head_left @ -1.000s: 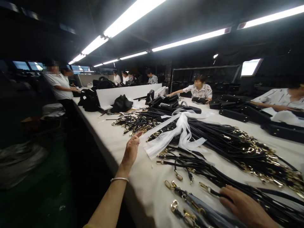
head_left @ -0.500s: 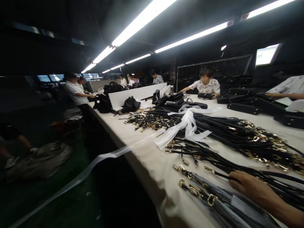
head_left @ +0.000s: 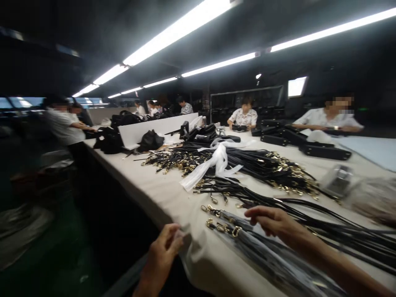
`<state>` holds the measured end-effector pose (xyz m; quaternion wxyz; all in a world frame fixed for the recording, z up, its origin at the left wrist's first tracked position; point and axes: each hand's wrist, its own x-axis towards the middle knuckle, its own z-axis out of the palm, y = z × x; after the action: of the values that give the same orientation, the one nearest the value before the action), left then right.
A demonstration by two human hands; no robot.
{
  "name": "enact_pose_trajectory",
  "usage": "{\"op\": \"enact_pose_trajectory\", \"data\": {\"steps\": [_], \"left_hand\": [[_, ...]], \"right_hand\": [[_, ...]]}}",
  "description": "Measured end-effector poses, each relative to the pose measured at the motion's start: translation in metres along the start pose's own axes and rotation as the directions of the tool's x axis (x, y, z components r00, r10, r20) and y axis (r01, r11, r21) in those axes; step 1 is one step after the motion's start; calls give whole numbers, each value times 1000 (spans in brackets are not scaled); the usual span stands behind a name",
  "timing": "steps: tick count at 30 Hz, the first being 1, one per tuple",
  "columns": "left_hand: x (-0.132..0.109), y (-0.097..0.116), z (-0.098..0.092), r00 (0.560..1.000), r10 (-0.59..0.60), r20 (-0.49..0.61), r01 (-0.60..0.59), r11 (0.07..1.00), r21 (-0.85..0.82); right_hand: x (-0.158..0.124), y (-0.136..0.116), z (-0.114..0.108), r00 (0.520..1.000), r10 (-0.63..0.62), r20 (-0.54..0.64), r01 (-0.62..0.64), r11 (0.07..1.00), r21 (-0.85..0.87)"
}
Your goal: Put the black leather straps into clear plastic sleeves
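Note:
My left hand (head_left: 162, 253) is at the near edge of the table (head_left: 161, 192), its fingers pinched on a thin translucent white strip (head_left: 182, 238) that trails down off the edge. Farther right, my right hand (head_left: 272, 220) rests with fingers stretched out on a bundle of black straps in clear sleeves (head_left: 256, 251). The gold clasps (head_left: 221, 226) of that bundle lie between my two hands. Behind them sits a large heap of black straps with gold clasps (head_left: 266, 165), tied with a white ribbon (head_left: 218, 161).
Black bags (head_left: 150, 140) and a white board (head_left: 145, 128) stand at the back left. Long black cases (head_left: 324, 151) lie at the right, near a blurred grey object (head_left: 338, 181). Other people work at the table's left (head_left: 62, 123), far side (head_left: 244, 116) and right (head_left: 329, 117).
My left hand left the table, went out of view, and is back at the near edge gripping the white strip. My right hand slid left along the sleeved straps. The view swung right.

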<state>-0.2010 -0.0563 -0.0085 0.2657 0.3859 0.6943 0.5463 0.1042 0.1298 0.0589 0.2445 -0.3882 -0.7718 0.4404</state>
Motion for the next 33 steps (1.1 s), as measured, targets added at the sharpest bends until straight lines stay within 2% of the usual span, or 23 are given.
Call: {"op": "enact_pose_trajectory", "data": {"steps": [2, 4, 6, 8, 11, 15, 17, 19, 20, 21, 23, 26, 28, 31, 33], "left_hand": [[8, 22, 70, 956, 111, 270, -82, 990, -116], [5, 43, 121, 880, 184, 438, -83, 967, -240], [0, 57, 148, 812, 198, 549, -26, 952, -305], [-5, 64, 160, 755, 184, 629, 22, 952, -305], [-9, 62, 162, 721, 187, 667, 16, 958, -286], [-13, 53, 151, 742, 198, 640, -91, 976, -197], [-13, 51, 139, 780, 240, 578, -228, 969, -94], [-13, 51, 124, 840, 309, 446, -351, 936, 13], [-14, 52, 116, 869, 325, 373, -370, 927, 54], [-14, 52, 108, 891, 315, 327, -356, 932, 72], [-16, 53, 93, 902, 239, 360, -265, 964, 22], [-23, 48, 81, 829, 190, 525, -136, 981, -141], [-28, 40, 80, 815, 215, 539, -71, 959, -274], [-33, 27, 84, 879, 136, 458, 72, 910, -408], [-34, 21, 84, 921, 58, 384, 104, 915, -389]], "right_hand": [[-27, -15, 0, 998, 27, 60, -30, 998, 64], [-49, -24, -2, 998, 46, 45, -47, 998, 31], [-65, -28, -5, 995, 96, -5, -96, 995, -2], [-72, -29, -6, 990, 140, -20, -140, 990, 6], [-72, -28, 1, 997, 76, -7, -76, 997, -13], [-60, -26, 23, 998, -62, -12, 61, 996, -65], [-53, -24, 34, 994, -108, -7, 107, 991, -75], [-47, -21, 44, 993, -120, 18, 121, 988, -91], [-44, -20, 49, 992, -120, 32, 123, 986, -108], [-42, -19, 54, 991, -124, 43, 128, 984, -127], [-37, -20, 63, 988, -149, 50, 155, 976, -153], [-28, -24, 77, 978, -201, 51, 206, 971, -124], [-22, -28, 85, 979, -202, 37, 204, 976, -78], [-16, -36, 89, 995, -95, 20, 95, 995, -15], [-15, -41, 88, 998, -17, 68, 16, 1000, 14]]}}
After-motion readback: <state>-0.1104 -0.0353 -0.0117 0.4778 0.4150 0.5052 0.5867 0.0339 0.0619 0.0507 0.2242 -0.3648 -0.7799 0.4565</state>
